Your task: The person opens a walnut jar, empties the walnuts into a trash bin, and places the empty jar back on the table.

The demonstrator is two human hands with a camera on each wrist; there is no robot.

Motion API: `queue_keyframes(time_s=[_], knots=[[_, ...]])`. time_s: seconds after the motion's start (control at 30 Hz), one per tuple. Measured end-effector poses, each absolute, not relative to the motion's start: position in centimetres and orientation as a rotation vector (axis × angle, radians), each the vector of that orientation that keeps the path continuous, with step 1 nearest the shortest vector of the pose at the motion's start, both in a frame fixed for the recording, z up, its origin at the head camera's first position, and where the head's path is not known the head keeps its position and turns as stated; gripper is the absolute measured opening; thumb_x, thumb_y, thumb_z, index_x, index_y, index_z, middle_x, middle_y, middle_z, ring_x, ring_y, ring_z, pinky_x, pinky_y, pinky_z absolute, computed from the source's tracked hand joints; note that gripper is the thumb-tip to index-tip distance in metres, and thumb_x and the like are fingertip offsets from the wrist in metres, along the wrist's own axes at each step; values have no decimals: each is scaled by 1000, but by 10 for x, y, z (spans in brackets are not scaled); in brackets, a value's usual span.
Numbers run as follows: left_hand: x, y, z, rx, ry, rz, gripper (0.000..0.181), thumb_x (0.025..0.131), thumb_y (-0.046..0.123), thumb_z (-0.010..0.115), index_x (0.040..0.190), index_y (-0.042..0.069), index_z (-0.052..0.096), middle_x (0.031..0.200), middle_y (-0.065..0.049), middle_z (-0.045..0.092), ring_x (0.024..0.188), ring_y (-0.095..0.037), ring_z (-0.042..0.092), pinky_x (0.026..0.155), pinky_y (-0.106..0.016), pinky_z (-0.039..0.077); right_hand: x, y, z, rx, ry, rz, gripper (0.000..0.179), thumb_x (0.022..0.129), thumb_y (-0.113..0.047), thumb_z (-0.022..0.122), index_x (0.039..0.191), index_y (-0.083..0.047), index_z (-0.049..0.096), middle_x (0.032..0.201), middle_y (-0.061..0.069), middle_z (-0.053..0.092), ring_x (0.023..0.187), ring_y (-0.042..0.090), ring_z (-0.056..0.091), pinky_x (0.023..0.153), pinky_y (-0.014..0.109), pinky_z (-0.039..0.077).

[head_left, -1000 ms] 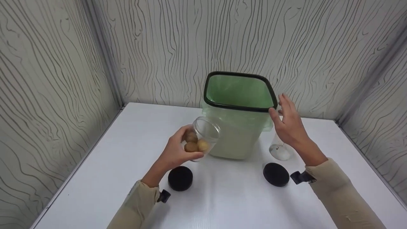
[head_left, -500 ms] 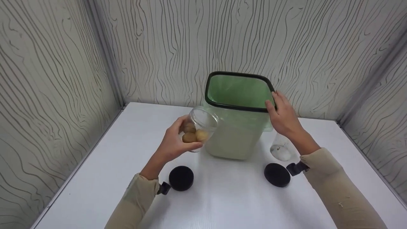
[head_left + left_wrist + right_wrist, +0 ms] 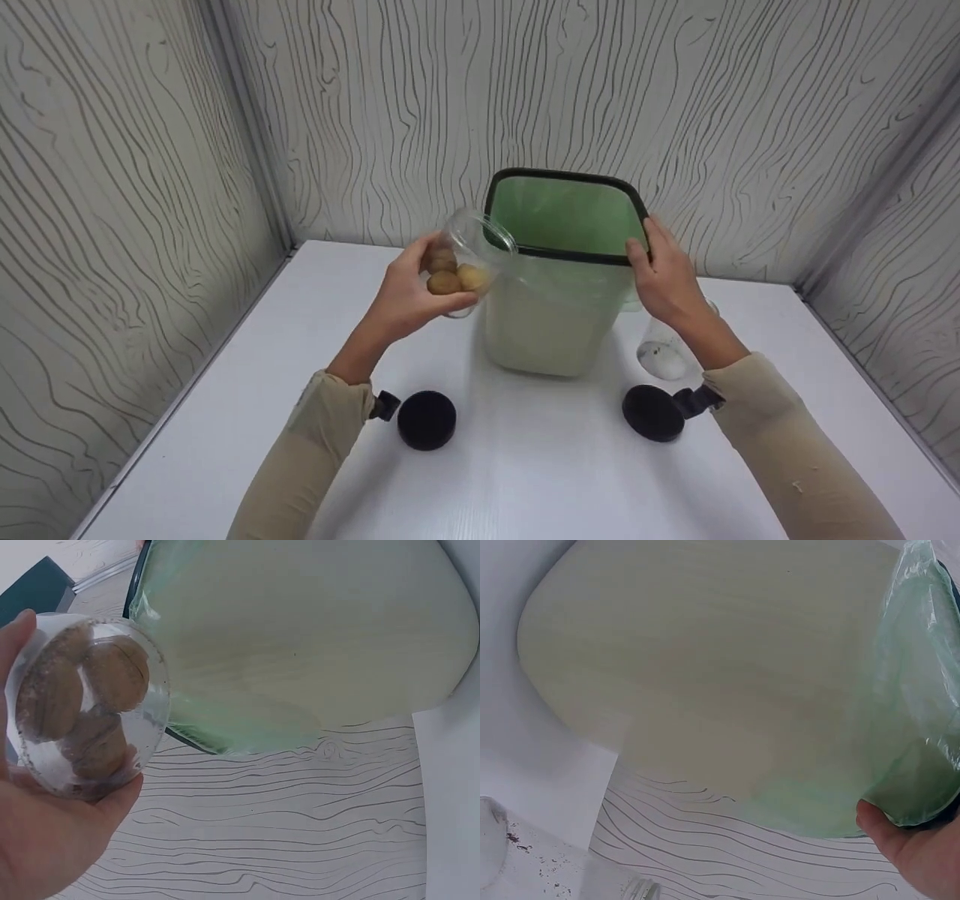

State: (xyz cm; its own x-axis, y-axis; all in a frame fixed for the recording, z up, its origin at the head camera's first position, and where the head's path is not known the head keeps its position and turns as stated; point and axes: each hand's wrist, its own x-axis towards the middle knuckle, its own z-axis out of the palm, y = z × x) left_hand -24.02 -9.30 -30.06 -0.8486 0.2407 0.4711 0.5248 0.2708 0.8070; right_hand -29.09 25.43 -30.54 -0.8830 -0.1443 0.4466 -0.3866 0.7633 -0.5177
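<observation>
My left hand (image 3: 409, 294) grips a clear plastic jar (image 3: 471, 226), tilted with its open mouth towards the trash can (image 3: 541, 337). Several brown walnuts (image 3: 444, 282) lie inside, gathered at the lower side; the left wrist view shows the walnuts (image 3: 116, 675) through the jar's bottom. The jar's mouth overlaps the near left corner of the can's black rim (image 3: 574, 256). A green bag (image 3: 577, 214) lines the can and folds over its outside. My right hand (image 3: 667, 281) holds the rim's right side, thumb in front; in the right wrist view the thumb (image 3: 885, 829) presses on the bag.
Behind my right wrist another clear jar (image 3: 663, 354) stands on the white table (image 3: 525, 472), with only small crumbs in it. Two black lids lie in front: a left lid (image 3: 427, 420) and a right lid (image 3: 653, 413). Wood-patterned walls (image 3: 390, 112) enclose the table.
My left hand has raised the jar from below the rim to rim height and tilted it a little further. My right hand has moved left and taken hold of the can's rim.
</observation>
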Motion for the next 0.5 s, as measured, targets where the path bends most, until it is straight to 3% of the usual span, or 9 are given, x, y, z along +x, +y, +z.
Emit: queue_keyframes(time_s=[0.2,0.5], knots=[[-272,-99,-304,-686,-2317,-1521,87,69,34,84,138,4,40,123,-11,52,108,-20,53,84,-35,50,-293,254,-308,395,-2542,886,69,101,-44,31,146,8,22,152,25,18,138,40,17,109,53,17],[-285,-106,-279,-663,-2431,-1405,89,71,34,82,141,5,34,127,-8,48,112,-22,53,85,-33,50,-294,253,-310,390,-2523,887,68,101,-43,32,144,9,27,150,26,21,138,40,20,108,53,19]])
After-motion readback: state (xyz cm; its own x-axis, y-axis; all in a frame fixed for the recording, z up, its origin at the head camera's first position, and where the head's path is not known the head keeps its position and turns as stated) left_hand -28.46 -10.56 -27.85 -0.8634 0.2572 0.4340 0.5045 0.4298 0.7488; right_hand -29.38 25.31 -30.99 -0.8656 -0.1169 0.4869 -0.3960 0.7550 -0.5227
